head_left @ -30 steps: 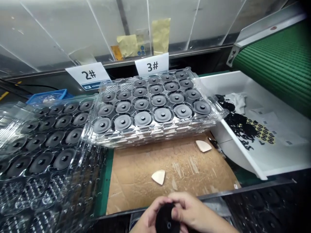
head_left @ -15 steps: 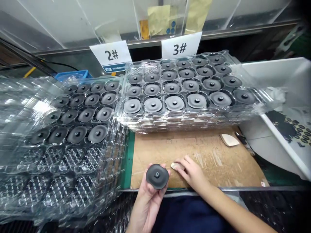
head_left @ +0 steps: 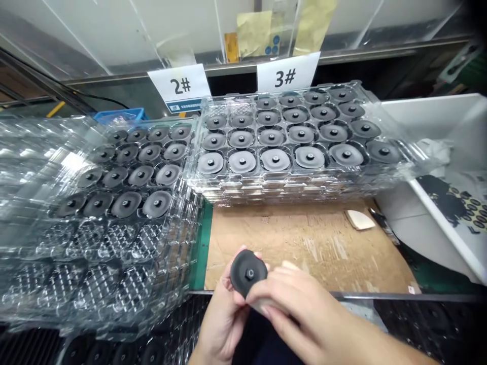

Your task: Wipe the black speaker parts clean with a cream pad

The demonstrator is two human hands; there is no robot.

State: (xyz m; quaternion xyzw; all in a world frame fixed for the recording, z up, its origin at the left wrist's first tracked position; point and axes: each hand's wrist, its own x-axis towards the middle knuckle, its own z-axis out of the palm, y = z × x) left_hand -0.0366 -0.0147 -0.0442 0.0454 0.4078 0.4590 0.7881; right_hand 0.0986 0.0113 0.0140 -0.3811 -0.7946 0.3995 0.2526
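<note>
My left hand (head_left: 227,304) is closed around a round black disc (head_left: 243,268) and holds it up, its face with the small central stud toward me. My right hand (head_left: 292,299) reaches in from the right, fingers bent and pinched at the disc's lower right edge. A bit of a small pale pad (head_left: 258,305) seems to show between its fingers, mostly covered by them. Both hands are above the front edge of the brown board (head_left: 266,238).
A stack of clear trays (head_left: 266,181) with similar discs stands behind the board. More clear trays (head_left: 152,228), partly filled, are at left. A cream pad (head_left: 359,220) lies on the board's right. A white bin (head_left: 449,228) stands at right. Signs read 2# (head_left: 178,86) and 3# (head_left: 287,76).
My right hand has moved left and toward me from the board, with the small pale pad, up to the disc. My left hand has tilted the disc slightly.
</note>
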